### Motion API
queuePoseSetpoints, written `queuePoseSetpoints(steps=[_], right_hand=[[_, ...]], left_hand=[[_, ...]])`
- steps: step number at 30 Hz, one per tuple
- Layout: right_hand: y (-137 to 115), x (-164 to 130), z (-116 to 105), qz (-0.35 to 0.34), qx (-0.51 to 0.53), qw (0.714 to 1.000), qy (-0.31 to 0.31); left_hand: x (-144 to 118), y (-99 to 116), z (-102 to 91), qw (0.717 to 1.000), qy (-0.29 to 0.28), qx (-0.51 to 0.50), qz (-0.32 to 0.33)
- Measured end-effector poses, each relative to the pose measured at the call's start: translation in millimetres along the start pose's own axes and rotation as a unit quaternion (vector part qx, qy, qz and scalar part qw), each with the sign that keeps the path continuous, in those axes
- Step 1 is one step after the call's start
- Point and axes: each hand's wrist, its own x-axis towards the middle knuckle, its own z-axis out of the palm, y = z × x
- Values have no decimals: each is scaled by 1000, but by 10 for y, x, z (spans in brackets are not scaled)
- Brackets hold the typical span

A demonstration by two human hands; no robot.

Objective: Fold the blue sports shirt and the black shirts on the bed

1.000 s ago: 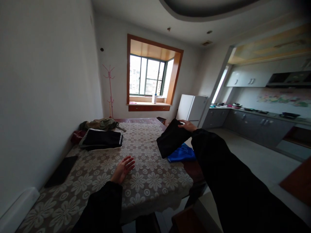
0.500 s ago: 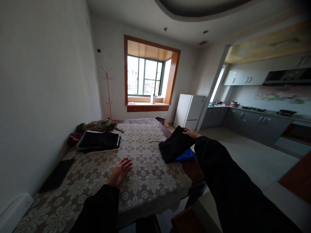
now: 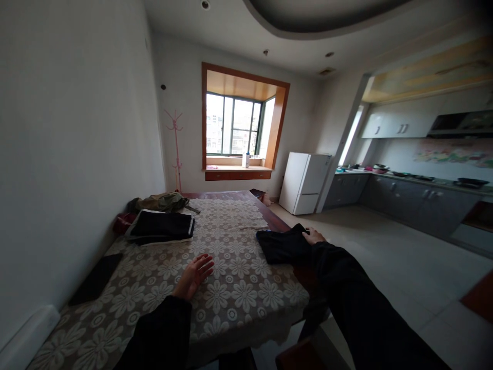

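My right hand (image 3: 315, 236) has its fingers closed on the far right corner of a folded black garment (image 3: 283, 246). The garment lies at the right edge of the table, over a blue folded cloth (image 3: 259, 234) of which only a sliver shows. My left hand (image 3: 194, 275) holds nothing; its fingers are apart, palm turned inward, just above the flower-patterned tablecloth (image 3: 234, 293). Farther left, folded black clothing (image 3: 164, 226) with a light edge sits in a stack.
Behind the stack is an olive-green bag or cloth (image 3: 164, 201), with a dark red item (image 3: 123, 223) beside it. A flat black object (image 3: 96, 277) lies along the left wall. Beyond the table stand a pink coat rack (image 3: 177, 149) and a white fridge (image 3: 302, 182).
My right hand has lowered the black garment, which now lies flatter and covers nearly all of the blue cloth. My left hand has barely moved. The view has shifted slightly.
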Motion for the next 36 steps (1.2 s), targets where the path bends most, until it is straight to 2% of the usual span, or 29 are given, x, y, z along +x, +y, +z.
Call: queuePoseSetpoints(steps=[4, 11, 16, 18, 20, 23, 26, 28, 32, 36], right_hand=[[89, -78, 144, -6, -22, 1000, -10], [29, -32, 157, -54, -45, 997, 29], [47, -124, 277, -27, -74, 996, 47], [-12, -190, 313, -26, -97, 992, 75], [-161, -262, 341, -72, -125, 985, 97], [-525, -393, 439, -188, -127, 973, 50], [-890, -562, 668, -237, -96, 966, -34], [-1040, -674, 863, -265, -101, 956, -77], [-1081, -790, 1174, -304, -123, 938, -114], [-1029, -814, 1230, -304, -123, 938, -116]], left_hand=[[-2, -7, 0, 1000, -1, -2, 0], [-35, 1, 19, 1000, -3, 0, 9], [-51, 8, 38, 1000, -1, -13, 8], [-47, 6, 35, 1000, -2, -12, 7], [-40, 4, 28, 1000, -5, -8, 7], [-35, 1, 20, 1000, -5, -3, 9], [-31, -8, 16, 1000, -2, 1, 11], [-23, -17, 9, 1000, 0, -1, 15], [1, -28, -12, 1000, -5, -4, 17], [7, -23, -15, 1000, -7, -3, 13]])
